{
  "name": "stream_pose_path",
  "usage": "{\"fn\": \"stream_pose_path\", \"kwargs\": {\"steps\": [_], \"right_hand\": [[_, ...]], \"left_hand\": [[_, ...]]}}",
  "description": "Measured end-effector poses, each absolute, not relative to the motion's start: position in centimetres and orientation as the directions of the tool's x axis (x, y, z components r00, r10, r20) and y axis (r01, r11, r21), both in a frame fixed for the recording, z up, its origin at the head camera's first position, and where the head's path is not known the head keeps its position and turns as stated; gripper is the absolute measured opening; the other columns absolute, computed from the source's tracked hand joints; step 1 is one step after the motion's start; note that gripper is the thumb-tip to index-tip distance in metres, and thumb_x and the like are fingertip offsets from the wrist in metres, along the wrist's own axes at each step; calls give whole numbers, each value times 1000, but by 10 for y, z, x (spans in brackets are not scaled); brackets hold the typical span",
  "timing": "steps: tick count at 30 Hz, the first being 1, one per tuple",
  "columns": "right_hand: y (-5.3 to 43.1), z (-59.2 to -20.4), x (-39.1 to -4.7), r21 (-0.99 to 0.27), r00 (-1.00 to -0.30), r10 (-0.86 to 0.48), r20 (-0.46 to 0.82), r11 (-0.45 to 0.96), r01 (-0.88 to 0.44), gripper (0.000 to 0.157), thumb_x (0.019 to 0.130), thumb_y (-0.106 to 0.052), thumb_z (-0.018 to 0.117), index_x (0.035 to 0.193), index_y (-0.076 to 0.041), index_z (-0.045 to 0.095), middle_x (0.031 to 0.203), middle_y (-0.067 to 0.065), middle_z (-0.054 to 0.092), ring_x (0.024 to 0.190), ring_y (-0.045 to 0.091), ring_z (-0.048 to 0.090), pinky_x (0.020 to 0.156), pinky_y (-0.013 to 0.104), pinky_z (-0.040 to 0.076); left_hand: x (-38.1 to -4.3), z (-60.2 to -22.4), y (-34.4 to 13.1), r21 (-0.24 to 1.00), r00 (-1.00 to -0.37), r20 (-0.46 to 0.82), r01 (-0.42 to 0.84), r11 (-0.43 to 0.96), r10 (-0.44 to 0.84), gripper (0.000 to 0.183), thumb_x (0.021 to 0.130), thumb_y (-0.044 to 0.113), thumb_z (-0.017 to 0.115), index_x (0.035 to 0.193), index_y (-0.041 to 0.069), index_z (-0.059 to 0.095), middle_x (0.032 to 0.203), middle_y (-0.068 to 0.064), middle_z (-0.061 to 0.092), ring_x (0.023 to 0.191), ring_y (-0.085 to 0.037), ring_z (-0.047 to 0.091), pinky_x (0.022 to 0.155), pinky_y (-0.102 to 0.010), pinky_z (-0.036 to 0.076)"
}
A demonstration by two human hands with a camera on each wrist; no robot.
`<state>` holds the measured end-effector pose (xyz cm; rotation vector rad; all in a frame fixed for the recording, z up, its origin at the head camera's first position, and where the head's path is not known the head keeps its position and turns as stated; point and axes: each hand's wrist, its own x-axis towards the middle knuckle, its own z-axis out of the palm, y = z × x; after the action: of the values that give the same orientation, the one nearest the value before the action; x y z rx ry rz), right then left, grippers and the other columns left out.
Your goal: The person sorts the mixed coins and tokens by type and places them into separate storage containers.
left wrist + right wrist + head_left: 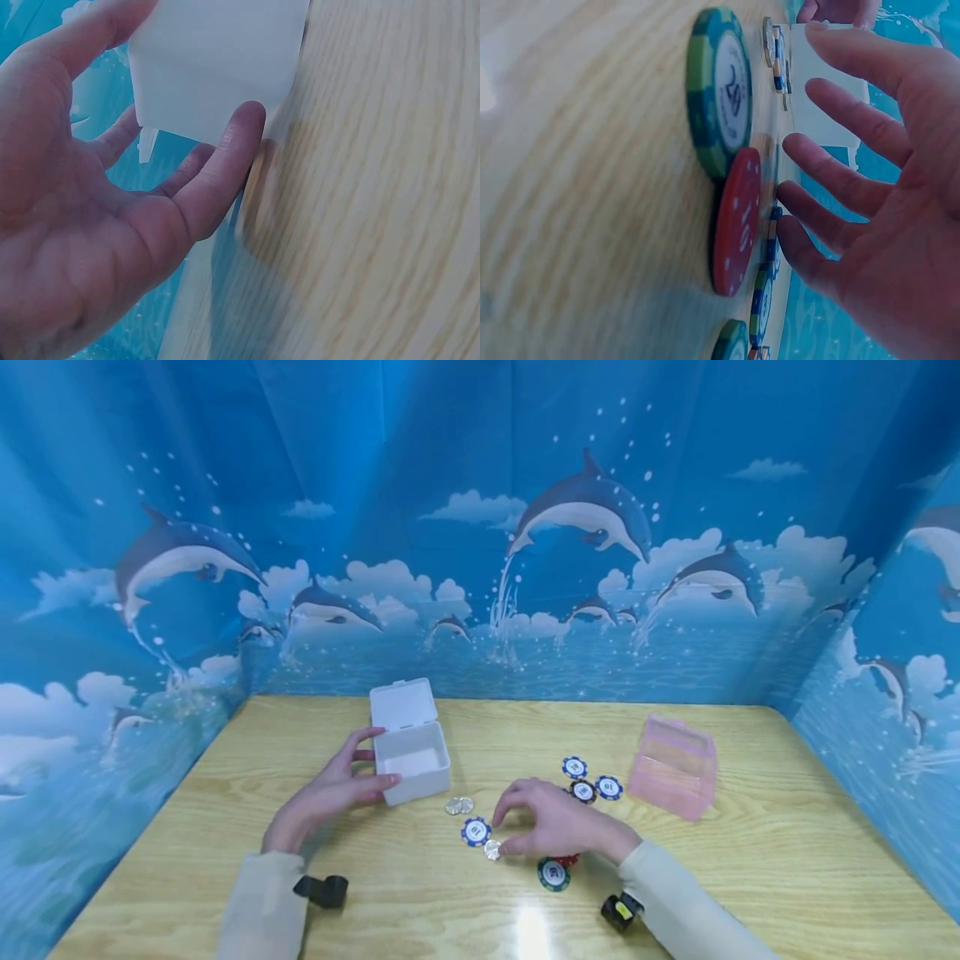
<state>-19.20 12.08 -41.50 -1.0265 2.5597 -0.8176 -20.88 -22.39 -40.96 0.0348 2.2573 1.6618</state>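
Note:
A white box (412, 772) with its lid (403, 703) swung back stands on the table. My left hand (337, 789) holds it from the left side, thumb against the near part and index finger by the hinge. In the left wrist view, fingers lie around the white wall (217, 82). My right hand (558, 818) hovers palm down, its thumb tip beside a silver coin (492, 850). Next to that coin lies a blue poker chip (476, 832). The right wrist view shows spread fingers with nothing between them, near a green chip (731, 97) and a red chip (739, 225).
Two more silver coins (459, 806) lie by the box's near right corner. Beyond my right hand are blue chips (575, 767) and a black chip (582, 791). A pink see-through box (675, 768) stands open at the right. A dolphin curtain (480, 527) surrounds the table.

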Motion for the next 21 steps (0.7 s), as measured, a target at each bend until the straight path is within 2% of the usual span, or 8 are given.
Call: {"fn": "stream_pose_path", "kwargs": {"steps": [9, 21], "right_hand": [[116, -419, -188, -509, -707, -707, -32, 620, -597, 26, 80, -38, 84, 103, -28, 76, 126, 1, 64, 118, 22, 56, 105, 51, 46], [110, -421, -186, -426, -700, -715, 1, 633, -647, 25, 79, -42, 85, 100, -30, 77, 119, -4, 63, 110, 15, 52, 98, 43, 44]], "left_hand": [[-209, -409, -225, 933, -941, -254, -178, 313, 222, 95, 90, 25, 79, 161, 23, 15, 152, -23, 32, 131, -42, 54, 99, -44, 59], [-208, -409, -224, 930, -940, -257, -178, 322, 223, 94, 91, 26, 78, 161, 23, 15, 152, -23, 31, 130, -42, 54, 100, -44, 59]]}}
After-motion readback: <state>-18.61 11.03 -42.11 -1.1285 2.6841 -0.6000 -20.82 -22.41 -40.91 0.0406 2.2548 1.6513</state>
